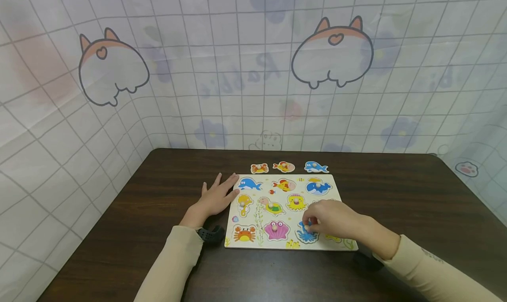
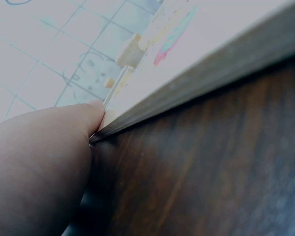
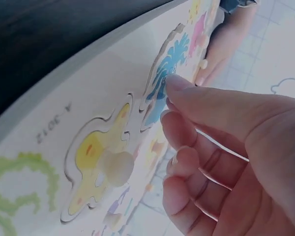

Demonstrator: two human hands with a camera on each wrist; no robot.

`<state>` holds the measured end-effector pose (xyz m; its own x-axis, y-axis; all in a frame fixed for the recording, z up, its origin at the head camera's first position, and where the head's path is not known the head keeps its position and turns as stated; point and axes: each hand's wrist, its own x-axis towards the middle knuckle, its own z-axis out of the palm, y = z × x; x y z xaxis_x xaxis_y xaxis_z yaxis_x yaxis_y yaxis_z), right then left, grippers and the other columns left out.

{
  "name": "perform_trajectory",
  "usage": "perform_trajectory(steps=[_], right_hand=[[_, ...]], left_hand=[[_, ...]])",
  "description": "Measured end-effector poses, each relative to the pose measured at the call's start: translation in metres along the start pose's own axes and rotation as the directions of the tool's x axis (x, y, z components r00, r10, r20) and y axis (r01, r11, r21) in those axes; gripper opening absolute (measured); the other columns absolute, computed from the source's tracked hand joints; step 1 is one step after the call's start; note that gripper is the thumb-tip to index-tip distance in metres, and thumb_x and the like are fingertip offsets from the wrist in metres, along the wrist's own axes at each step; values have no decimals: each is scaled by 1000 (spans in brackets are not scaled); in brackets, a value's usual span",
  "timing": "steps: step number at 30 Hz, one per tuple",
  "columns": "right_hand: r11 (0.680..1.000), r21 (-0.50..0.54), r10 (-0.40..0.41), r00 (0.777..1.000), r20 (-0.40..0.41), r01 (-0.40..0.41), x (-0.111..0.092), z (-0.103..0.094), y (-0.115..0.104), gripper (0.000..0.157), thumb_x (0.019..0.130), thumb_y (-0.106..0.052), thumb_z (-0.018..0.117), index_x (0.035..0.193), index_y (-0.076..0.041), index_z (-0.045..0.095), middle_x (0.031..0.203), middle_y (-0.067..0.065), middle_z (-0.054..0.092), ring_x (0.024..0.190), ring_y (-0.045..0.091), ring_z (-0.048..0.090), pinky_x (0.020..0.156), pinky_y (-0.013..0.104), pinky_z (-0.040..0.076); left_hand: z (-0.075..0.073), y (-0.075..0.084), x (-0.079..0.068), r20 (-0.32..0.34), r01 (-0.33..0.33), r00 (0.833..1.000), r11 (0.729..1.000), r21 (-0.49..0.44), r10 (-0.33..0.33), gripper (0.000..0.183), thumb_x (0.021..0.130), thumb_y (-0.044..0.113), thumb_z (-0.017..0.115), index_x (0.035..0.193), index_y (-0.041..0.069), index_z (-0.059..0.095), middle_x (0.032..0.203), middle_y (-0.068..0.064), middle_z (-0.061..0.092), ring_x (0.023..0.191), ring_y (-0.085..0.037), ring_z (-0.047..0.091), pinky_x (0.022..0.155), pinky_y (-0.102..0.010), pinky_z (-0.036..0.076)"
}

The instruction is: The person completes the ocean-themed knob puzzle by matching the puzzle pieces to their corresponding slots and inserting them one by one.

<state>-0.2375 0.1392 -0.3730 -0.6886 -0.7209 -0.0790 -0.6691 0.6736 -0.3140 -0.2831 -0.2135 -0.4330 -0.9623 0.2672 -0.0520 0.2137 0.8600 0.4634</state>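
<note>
A cream wooden peg puzzle board (image 1: 273, 245) with sea-animal shapes lies on the dark table. My right hand (image 1: 332, 218) pinches the knob of a blue tentacled puzzle piece (image 1: 307, 236) at the board's front right. In the right wrist view, the blue piece (image 3: 169, 69) sits slightly askew over its recess, thumb and index finger on the knob. A yellow starfish piece (image 3: 91, 152) with a pale knob lies beside it. My left hand (image 1: 214, 199) rests on the table with spread fingers, fingertips at the board's left edge; its wrist view shows a finger (image 2: 96, 113) against that edge.
Behind the board lie a crab piece (image 1: 259, 168), a fish piece (image 1: 283, 167) and a blue whale piece (image 1: 316, 167). A pink shell piece (image 1: 276, 229), a turtle (image 1: 272, 206) and a seahorse (image 1: 244, 204) sit in the board. A patterned cloth (image 1: 253, 104) hangs behind the table.
</note>
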Motion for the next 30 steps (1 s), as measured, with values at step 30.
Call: perform_trajectory(steps=[30], right_hand=[[998,34,45,999,26,-46,-1,-1,1,7,89,-24,82,87,-24,75,71,-16,55,66,5,50,60,26,43]], left_hand=[[1,0,0,-3,0,1000,1000,9,0,64,110,43,45,165,20,25,170,-2,19,156,-37,1,114,-74,-6]])
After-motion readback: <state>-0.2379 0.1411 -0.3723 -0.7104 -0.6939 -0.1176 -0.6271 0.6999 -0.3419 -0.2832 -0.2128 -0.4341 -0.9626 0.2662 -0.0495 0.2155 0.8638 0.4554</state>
